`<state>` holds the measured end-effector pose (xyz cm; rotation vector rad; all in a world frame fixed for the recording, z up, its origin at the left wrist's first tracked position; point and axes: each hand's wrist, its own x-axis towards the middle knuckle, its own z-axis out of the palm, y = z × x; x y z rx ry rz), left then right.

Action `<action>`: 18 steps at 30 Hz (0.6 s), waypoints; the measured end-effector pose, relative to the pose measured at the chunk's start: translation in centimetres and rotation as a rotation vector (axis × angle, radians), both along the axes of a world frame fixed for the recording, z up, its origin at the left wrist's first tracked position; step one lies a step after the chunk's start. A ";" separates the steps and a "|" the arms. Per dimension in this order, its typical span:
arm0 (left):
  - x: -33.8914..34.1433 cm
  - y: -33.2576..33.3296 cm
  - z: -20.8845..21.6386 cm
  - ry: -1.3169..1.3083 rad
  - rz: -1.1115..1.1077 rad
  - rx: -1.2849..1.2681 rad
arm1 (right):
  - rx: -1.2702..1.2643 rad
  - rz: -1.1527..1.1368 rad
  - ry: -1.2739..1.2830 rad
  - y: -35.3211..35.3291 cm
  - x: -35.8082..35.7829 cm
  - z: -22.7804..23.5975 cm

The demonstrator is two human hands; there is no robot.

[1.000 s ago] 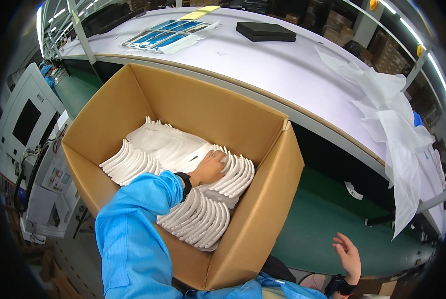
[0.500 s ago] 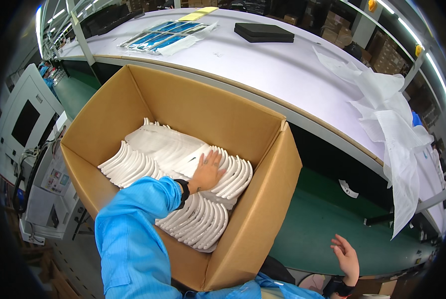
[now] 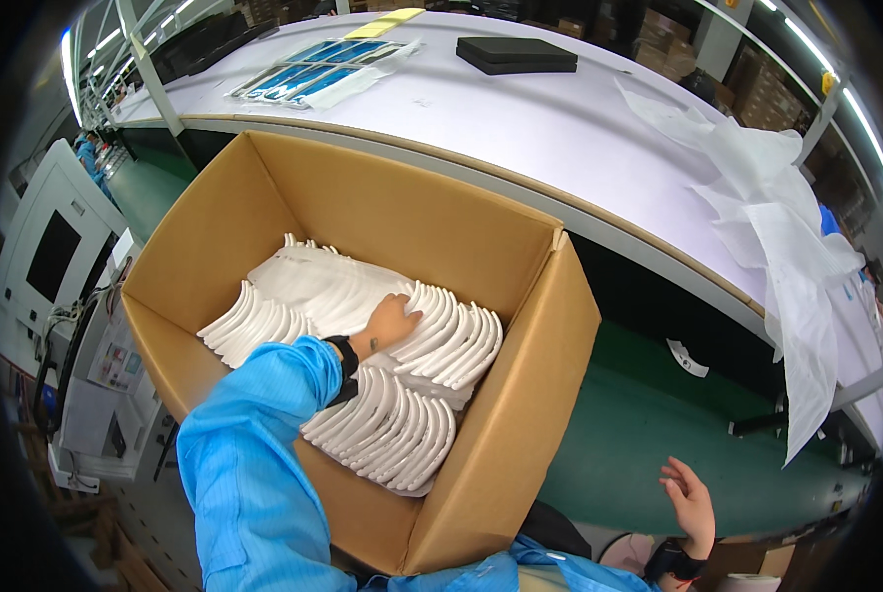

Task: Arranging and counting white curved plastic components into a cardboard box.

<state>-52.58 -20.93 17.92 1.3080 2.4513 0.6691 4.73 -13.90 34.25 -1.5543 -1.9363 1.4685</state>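
A large open cardboard box [image 3: 392,192] stands in front of me. Inside it, curved white pieces [image 3: 456,335] are nested in several tight rows with thin white sheeting [image 3: 313,284] between and over them. My left hand [image 3: 390,324] reaches into the middle of the box, fingers bent down at the inner ends of the right-hand upper row. Its fingertips are hidden against the pieces, so what they grip does not show. Outside the box at lower right, my right hand [image 3: 691,503] hangs in the air with fingers apart, holding nothing.
Behind the box runs a long white table [image 3: 599,128] bearing a flat black case [image 3: 516,56], blue panels in clear wrapping [image 3: 313,74] and crumpled white sheeting [image 3: 782,247] draped over its edge. A white machine [image 3: 62,247] stands left. A white scrap [image 3: 686,358] lies under the table.
My left hand was spread flat on top of the white pieces; it has shifted slightly left and its fingers have curled down. My right hand stays nearly in place.
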 end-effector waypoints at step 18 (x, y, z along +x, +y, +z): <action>1.3 -0.1 0.3 0.041 -0.121 -0.136 | -0.020 0.041 -0.018 0.5 -1.4 -1.4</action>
